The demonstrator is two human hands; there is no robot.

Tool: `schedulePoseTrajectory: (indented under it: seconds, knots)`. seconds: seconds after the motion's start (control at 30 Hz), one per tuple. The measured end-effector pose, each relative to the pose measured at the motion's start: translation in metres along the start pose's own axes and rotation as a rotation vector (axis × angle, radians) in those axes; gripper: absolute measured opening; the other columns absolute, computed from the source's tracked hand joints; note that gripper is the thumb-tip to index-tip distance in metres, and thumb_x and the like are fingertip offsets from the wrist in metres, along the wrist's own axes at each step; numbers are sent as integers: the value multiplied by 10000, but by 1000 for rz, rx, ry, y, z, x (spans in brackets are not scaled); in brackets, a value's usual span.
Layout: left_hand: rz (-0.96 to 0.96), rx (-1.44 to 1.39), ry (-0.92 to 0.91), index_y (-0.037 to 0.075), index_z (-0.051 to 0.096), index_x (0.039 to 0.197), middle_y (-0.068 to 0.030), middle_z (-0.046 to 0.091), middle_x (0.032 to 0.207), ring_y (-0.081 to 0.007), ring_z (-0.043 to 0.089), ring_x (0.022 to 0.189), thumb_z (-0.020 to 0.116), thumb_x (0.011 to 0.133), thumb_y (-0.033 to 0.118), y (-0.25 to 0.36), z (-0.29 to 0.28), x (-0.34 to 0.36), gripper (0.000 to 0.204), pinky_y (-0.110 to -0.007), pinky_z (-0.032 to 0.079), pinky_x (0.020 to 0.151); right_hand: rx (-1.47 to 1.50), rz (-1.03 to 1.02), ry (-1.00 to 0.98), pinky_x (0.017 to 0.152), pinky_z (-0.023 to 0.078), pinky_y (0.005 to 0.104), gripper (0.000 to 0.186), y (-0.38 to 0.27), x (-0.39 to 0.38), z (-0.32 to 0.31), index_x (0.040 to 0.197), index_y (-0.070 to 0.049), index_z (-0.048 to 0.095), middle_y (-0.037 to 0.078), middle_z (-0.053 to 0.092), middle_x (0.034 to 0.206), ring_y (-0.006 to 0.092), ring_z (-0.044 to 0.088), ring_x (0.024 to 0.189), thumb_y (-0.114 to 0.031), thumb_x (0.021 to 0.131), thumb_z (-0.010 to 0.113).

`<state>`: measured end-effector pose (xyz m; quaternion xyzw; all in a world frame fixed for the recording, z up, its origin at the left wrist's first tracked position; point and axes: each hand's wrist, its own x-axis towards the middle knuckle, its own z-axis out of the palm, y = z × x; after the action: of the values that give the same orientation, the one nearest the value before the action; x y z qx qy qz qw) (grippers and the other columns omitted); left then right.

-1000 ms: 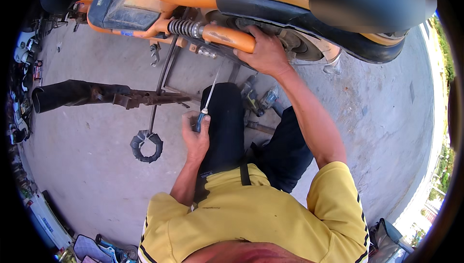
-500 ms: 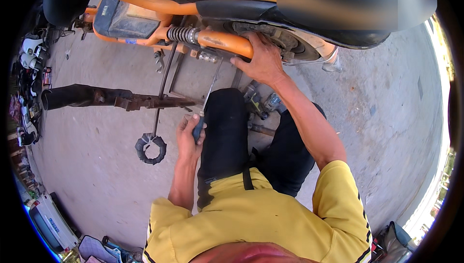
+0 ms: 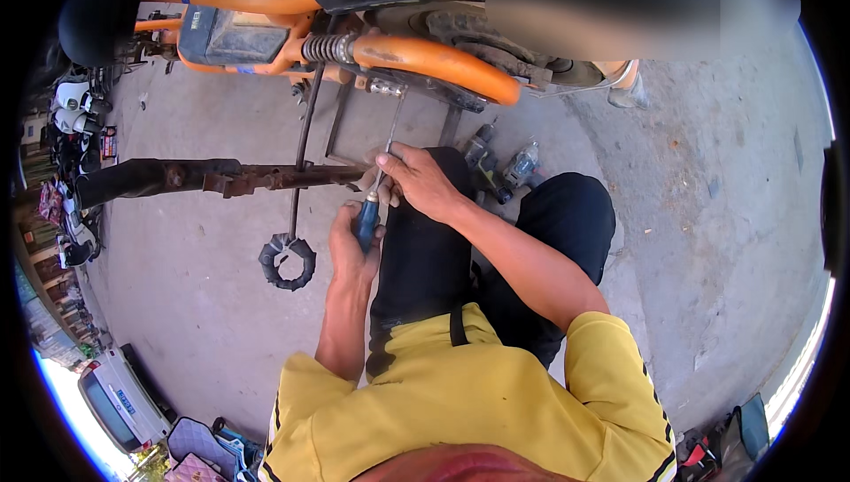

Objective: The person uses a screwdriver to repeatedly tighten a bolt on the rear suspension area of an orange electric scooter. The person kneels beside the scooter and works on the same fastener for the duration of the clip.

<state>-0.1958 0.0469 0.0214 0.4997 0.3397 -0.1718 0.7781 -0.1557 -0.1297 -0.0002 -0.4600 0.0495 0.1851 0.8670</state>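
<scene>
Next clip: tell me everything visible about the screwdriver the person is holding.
The screwdriver has a blue handle with a dark grip and a thin, bare metal shaft. It stands nearly upright, its tip up near a small metal fitting under the orange frame tube; actual contact there is unclear. The left hand wraps the handle from below. The right hand pinches the shaft just above the handle with its fingers.

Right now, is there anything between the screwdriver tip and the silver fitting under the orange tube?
Nothing visible. The screwdriver shaft runs clear from both hands up to the silver fitting; the rusty bar lies beside it.
</scene>
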Motion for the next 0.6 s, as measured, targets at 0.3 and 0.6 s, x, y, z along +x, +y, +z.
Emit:
schedulePoseTrajectory:
  seconds: [0.3,0.6]
  knots:
    - [1124,1153,242,-3,582,1118,-107,619,936,-191,579,833,792,946,220,-18,-17,-23,351,-340,490,753,77,-17,56,621,509,274,205,-4,14,3,1092,5,630,123,717,907,126,615,681,-171,1099,523]
    - [418,430,22,62,531,951,-29,560,756,-57,459,577,688,1024,343,-20,-13,-19,330,-224,342,479,126,-12,36,593,514,270,221,-5,14,-9,1109,7,621,121,696,916,129,623,684,-196,1099,535]
